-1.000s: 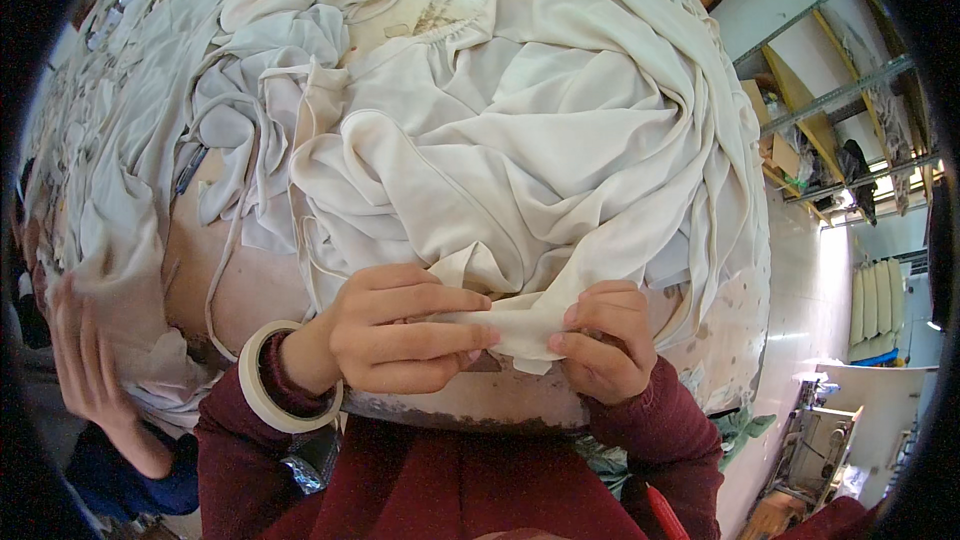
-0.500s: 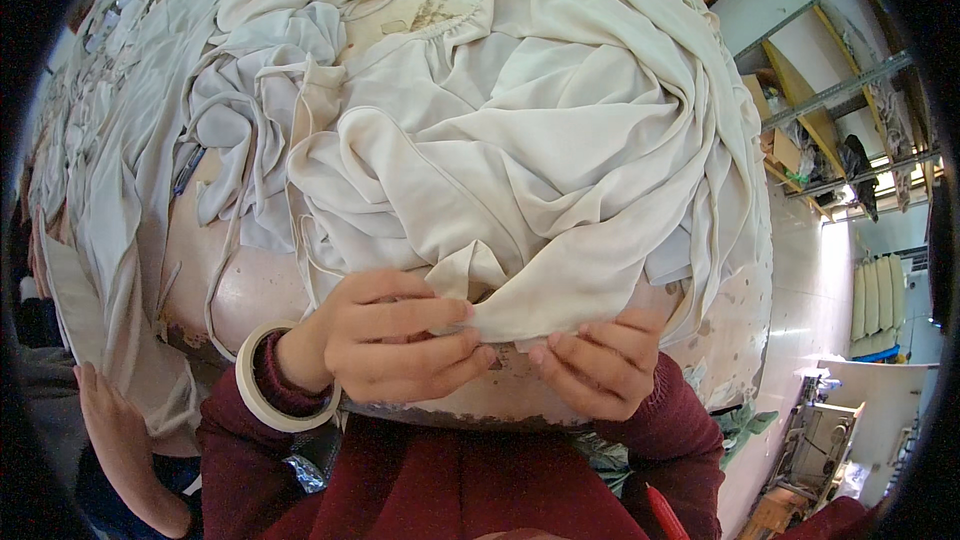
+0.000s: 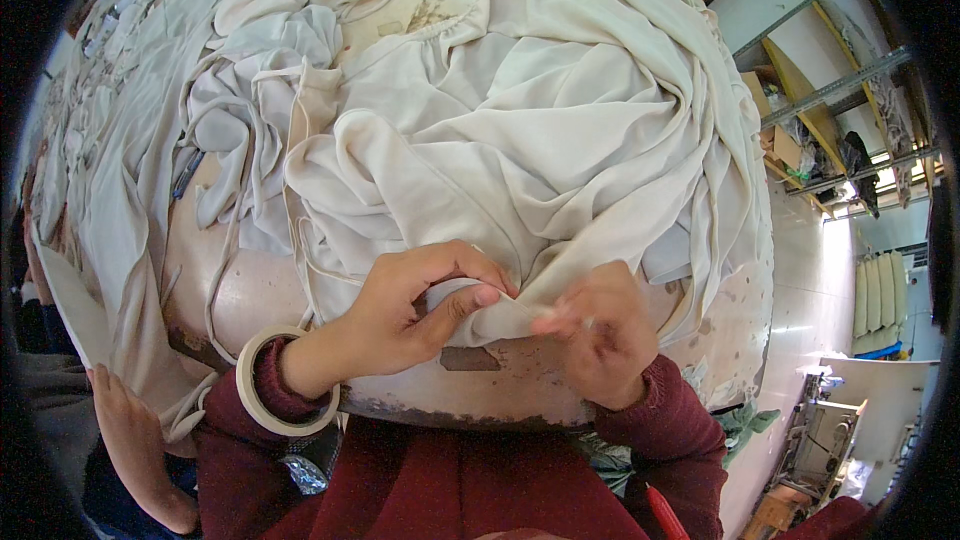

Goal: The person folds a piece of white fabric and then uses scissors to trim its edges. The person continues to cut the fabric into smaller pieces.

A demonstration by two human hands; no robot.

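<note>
A large cream garment [image 3: 530, 150] of thin cloth lies heaped in folds on the worn table [image 3: 260, 290]. My left hand [image 3: 420, 305] pinches its near edge between thumb and forefinger, just above the table's front rim. Close by on the right, my right hand [image 3: 605, 335] is smeared by motion. Its thumb and finger press together where the cloth's corner meets them; whether they hold cloth or a thread is too blurred to make out. A roll of cream tape [image 3: 246, 380] circles my left wrist like a bracelet.
More pale cloth [image 3: 110, 170] covers the table's left side, with a dark pen [image 3: 187, 172] between the heaps. A co-worker's hand [image 3: 125, 430] touches cloth at lower left. A red pen [image 3: 665, 512] shows near my right sleeve. Metal shelving [image 3: 840, 90] stands right.
My left hand has turned and risen, now pinching the edge thumb-up. The right hand has lifted and turned, its fingertips closing together near the cloth's corner. The co-worker's hand has shifted slightly.
</note>
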